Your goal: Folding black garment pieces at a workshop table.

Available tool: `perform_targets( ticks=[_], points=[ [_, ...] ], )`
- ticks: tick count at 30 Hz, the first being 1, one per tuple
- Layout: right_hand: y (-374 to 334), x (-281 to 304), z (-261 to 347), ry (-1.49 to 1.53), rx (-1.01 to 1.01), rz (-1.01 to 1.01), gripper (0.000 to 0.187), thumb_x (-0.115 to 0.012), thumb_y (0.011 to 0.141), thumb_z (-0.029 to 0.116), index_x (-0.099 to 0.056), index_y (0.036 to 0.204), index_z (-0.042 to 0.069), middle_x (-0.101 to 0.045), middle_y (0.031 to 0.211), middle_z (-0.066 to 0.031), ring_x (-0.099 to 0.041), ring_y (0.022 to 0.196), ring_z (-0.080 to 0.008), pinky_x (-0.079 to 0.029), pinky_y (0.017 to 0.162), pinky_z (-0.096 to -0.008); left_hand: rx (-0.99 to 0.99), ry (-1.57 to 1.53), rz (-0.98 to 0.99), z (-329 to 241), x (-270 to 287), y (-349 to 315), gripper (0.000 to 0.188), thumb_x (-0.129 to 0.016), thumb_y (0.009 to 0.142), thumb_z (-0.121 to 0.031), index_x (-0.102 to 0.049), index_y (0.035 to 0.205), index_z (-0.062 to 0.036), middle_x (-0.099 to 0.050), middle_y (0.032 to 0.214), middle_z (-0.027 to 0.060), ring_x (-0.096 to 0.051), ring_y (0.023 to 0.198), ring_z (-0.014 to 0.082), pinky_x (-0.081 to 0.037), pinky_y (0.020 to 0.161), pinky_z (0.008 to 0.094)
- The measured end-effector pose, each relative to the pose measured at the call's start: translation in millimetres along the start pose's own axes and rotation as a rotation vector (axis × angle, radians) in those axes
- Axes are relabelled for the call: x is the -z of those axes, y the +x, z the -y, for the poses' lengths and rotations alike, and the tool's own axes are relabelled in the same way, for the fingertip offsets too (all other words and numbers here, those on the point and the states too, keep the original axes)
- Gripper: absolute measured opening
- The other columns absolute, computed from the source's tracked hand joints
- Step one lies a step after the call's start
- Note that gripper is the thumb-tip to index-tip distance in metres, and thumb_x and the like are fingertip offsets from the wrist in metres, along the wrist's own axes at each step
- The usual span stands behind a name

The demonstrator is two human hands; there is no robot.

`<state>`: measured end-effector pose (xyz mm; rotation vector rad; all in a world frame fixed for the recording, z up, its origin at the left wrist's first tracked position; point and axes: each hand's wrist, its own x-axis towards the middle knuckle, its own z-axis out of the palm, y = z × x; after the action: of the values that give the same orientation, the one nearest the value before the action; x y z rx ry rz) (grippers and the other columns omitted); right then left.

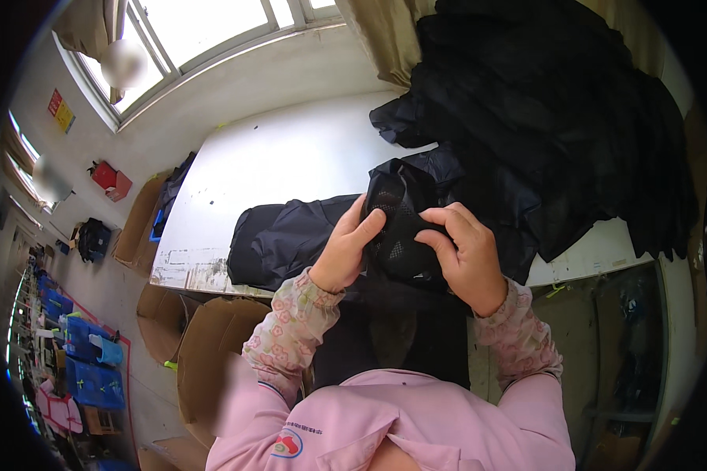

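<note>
A black garment [401,247] with patches of mesh is bunched up in front of me, over the near edge of the table. My left hand [348,245] grips its left side, thumb on top and the other fingers mostly hidden behind the cloth. At the garment's right side is my right hand [470,253], its fingers curled. A gap shows between that thumb and forefinger, with dark cloth behind them. Just left of the garment, a folded black cloth piece [287,239] lies on the white table [267,153].
A large heap of black cloth [550,118] covers the table's right side and hangs over its edge. Brown cardboard boxes [212,353] stand below the table at left. A window [204,31] and a curtain [381,35] are behind. Blue bins [94,381] stand at far left.
</note>
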<state>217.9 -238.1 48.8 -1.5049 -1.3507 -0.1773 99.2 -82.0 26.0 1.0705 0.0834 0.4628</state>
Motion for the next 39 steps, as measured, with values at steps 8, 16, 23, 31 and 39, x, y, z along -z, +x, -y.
perform_targets(
  ticks=[8,16,23,31,39],
  points=[
    [1.2,6.0,-12.3,-0.022,0.059,0.08,0.014,-0.064,0.086,0.006,-0.061,0.099,0.003,-0.059,0.086,-0.0131,-0.062,0.073,-0.0325,-0.048,0.061,-0.0359,-0.232,-0.039,0.143,-34.7,51.2,-12.3,0.02,-0.062,0.092,-0.008,-0.062,0.11,0.0011,-0.067,0.105,0.0075,-0.064,0.095,0.0158,-0.05,0.088,0.0304],
    [25.9,19.6,-7.8,-0.117,0.019,0.149,0.017,-0.071,0.083,0.014,-0.064,0.093,0.002,-0.063,0.075,-0.0189,-0.063,0.066,-0.0359,-0.048,0.056,-0.0362,-0.269,0.175,-0.161,-33.2,73.2,12.7,0.018,-0.06,0.094,-0.009,-0.063,0.11,-0.0004,-0.065,0.093,0.0005,-0.059,0.081,0.0085,-0.048,0.078,0.0224],
    [87.1,53.0,-13.5,0.302,-0.177,0.005,0.013,-0.065,0.09,0.011,-0.065,0.092,-0.002,-0.059,0.074,0.0054,-0.049,0.069,-0.0008,-0.04,0.062,-0.0183,0.406,0.679,0.457,103.5,133.8,-68.3,0.063,-0.079,0.079,-0.009,-0.047,0.133,-0.0003,-0.062,0.105,0.0046,-0.06,0.088,0.0129,-0.05,0.079,0.0272],
    [91.5,43.3,-9.0,0.501,-0.254,-0.104,0.015,-0.063,0.094,0.015,-0.065,0.096,0.0,-0.061,0.079,0.0051,-0.051,0.069,-0.0007,-0.04,0.062,-0.0165,-0.035,0.388,0.119,155.3,39.7,-70.9,0.063,-0.062,0.093,-0.017,-0.03,0.146,-0.0047,-0.043,0.143,0.0144,-0.042,0.132,0.0251,-0.031,0.112,0.0385],
    [40.5,-15.3,-32.8,0.838,-0.525,0.084,0.016,-0.058,0.096,0.015,-0.063,0.1,0.0,-0.067,0.089,-0.001,-0.06,0.076,-0.0047,-0.049,0.069,-0.0204,-0.072,-0.692,-0.199,102.9,26.1,-7.3,0.036,-0.043,0.102,-0.027,-0.047,0.128,-0.0024,-0.049,0.137,0.014,-0.046,0.128,0.0297,-0.034,0.112,0.0438]
  ],
)
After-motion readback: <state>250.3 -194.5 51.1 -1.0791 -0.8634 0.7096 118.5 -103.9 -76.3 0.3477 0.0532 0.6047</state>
